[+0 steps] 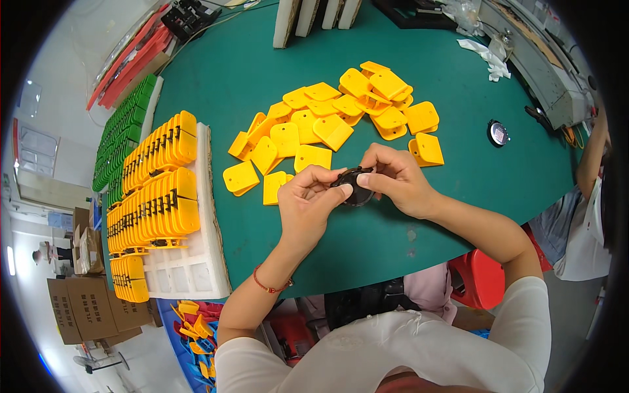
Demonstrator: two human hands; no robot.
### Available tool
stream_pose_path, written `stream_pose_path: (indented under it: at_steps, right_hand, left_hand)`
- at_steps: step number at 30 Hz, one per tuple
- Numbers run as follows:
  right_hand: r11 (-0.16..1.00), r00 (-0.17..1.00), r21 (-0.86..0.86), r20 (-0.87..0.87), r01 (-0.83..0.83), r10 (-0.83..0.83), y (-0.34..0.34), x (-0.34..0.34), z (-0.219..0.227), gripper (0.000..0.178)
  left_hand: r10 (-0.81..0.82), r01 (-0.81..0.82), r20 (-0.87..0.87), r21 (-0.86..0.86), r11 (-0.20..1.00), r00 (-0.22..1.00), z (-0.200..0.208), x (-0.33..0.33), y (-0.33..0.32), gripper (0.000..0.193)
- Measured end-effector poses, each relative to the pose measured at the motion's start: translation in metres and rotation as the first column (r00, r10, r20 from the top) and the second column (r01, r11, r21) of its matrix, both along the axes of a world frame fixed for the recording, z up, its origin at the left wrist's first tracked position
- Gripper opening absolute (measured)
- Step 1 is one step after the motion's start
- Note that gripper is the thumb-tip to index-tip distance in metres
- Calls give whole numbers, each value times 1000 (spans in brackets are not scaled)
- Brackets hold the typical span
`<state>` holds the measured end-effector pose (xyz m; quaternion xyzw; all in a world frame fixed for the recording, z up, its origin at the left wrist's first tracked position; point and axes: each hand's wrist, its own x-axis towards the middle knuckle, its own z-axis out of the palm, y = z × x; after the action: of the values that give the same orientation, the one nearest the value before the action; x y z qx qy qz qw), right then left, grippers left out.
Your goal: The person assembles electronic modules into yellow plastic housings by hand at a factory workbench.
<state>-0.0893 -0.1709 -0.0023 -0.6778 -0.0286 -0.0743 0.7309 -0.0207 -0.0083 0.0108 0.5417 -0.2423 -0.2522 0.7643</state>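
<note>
Between my two hands is a small round black disc-shaped part point(357, 194), held over the green table near its front edge. My left hand point(310, 200) pinches the disc's left side, thumb on top. From the other side my right hand point(398, 180) grips it with thumb and fingers. Just beyond my hands lies a loose heap of yellow folded plastic pieces point(303, 124), each with a small hole. One yellow piece point(427, 150) rests close to my right hand. The disc's underside is hidden by my fingers.
At left, a white foam tray point(211, 216) holds rows of yellow pieces with black parts point(160, 203); green ones point(121, 131) stand beyond. A round device point(498, 133) lies at right. Foam slabs point(286, 23) stand at the back. Another person's arm point(591, 147) shows at far right.
</note>
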Motion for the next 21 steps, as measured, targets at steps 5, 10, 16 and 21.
stream_pose_path:
  at_steps: [5, 10, 16, 21]
  right_hand:
    - [999, 998, -34, -62, 19, -21, -4, 2, 0, 16]
    - [947, 943, -206, 278, 245, -183, -3, 6, -1, 16]
    - [387, 809, -710, 530, 588, -255, -17, 9, 4, 26]
    - [266, 859, -817, 484, 511, -165, -14, 9, 0, 26]
  left_hand:
    - [-9, 9, -35, 5, 1000, 999, -1, 2, -4, 15]
    - [90, -90, 16, -22, 996, 996, 1, 4, -4, 18]
    - [101, -101, 18, -18, 995, 995, 5, 6, -3, 19]
    - [100, -100, 0, -23, 995, 995, 5, 7, -1, 21]
